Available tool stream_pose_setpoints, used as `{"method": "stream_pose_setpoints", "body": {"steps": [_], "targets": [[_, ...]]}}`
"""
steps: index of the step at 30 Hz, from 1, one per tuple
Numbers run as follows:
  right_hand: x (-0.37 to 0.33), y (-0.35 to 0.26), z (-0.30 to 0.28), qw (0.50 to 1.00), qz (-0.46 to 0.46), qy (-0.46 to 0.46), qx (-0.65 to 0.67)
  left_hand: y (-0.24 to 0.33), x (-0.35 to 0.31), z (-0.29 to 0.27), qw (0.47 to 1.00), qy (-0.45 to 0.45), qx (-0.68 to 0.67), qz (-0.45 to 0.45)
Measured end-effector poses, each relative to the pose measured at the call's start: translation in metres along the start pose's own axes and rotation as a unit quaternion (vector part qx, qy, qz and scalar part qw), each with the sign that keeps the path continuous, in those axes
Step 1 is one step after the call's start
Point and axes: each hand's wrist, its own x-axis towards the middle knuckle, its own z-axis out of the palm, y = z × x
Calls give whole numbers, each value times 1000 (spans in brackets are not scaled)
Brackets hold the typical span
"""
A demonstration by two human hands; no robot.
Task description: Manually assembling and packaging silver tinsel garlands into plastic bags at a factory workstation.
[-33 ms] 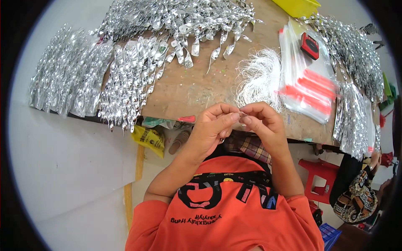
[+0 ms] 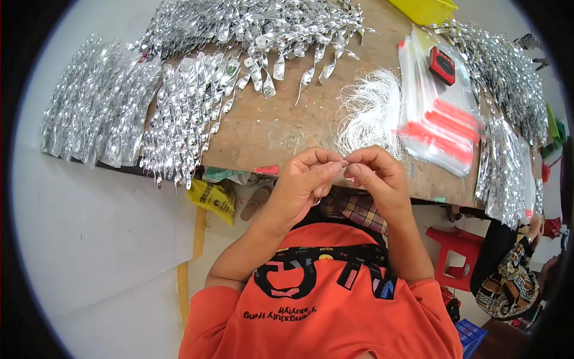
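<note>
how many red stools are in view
1: a red stool on the floor below the table edge, by the right hand. It is partly hidden, and others may be hidden under the table.

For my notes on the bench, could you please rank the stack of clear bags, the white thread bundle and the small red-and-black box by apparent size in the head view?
1. Stack of clear bags, largest.
2. White thread bundle.
3. Small red-and-black box, smallest.

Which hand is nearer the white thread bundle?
Right. The right hand sits just below the white thread bundle, nearly under its lower edge. The left hand is farther to the left, its fingertips meeting the right's.
</note>
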Motion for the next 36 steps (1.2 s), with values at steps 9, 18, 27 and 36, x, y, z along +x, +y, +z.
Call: {"method": "stream_pose_setpoints", "body": {"steps": [9,18,27,36], "targets": [[1,-5,6,999,35,-27,12,5,-5,-11,1000,-4,-27,8],[3,-7,10,997,37,-25,64,5,-4,-18,999,0,-45,17],[9,-4,11,997,60,-7,44,2,-3,-10,992,39,98,62],[10,-1,2,999,32,19,11,-3,4,-9,989,39,131,59]]}}
